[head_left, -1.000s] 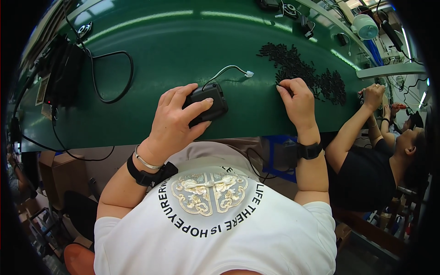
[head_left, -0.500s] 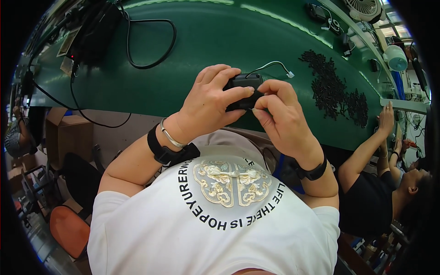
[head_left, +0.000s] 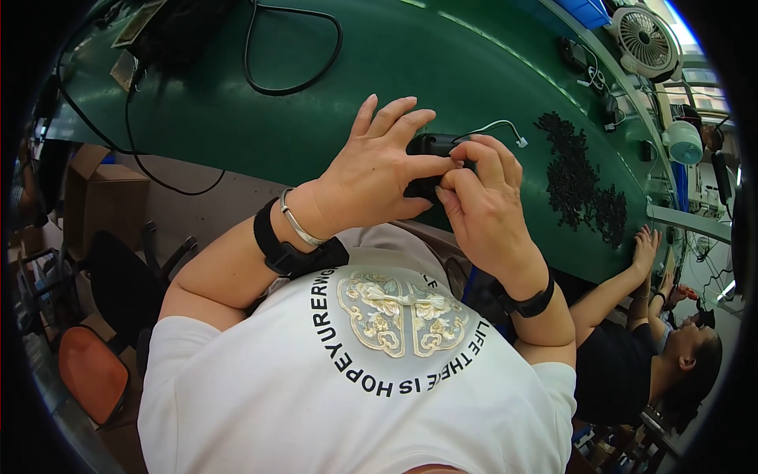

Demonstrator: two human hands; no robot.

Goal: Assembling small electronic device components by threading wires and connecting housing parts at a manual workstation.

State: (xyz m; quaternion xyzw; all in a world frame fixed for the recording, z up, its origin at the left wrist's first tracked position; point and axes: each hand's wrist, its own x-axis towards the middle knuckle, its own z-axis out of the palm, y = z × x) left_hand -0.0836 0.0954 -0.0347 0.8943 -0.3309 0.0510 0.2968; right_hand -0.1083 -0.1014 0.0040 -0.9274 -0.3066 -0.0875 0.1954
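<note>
A small black plastic case with a thin cable ending in a white plug lies on the green table under my fingers. My left hand has its thumb at the case's near side and its index finger across the top, bracing it. The other fingers of that hand are spread and raised. At the case's right side my right hand is closed in a pinch, its fingertips meeting the left index fingertip. Whatever is in that pinch is too small or hidden to make out.
Many small black parts lie in a pile to the right on the green table. A black cable loops at the far left. Beyond the pile stand a fan and a bench rail. A co-worker sits at right.
The view has shifted a little, so the table looks turned. My left middle, ring and little fingers have spread away from the case. The left index fingertip has come up to my right fingertips.
</note>
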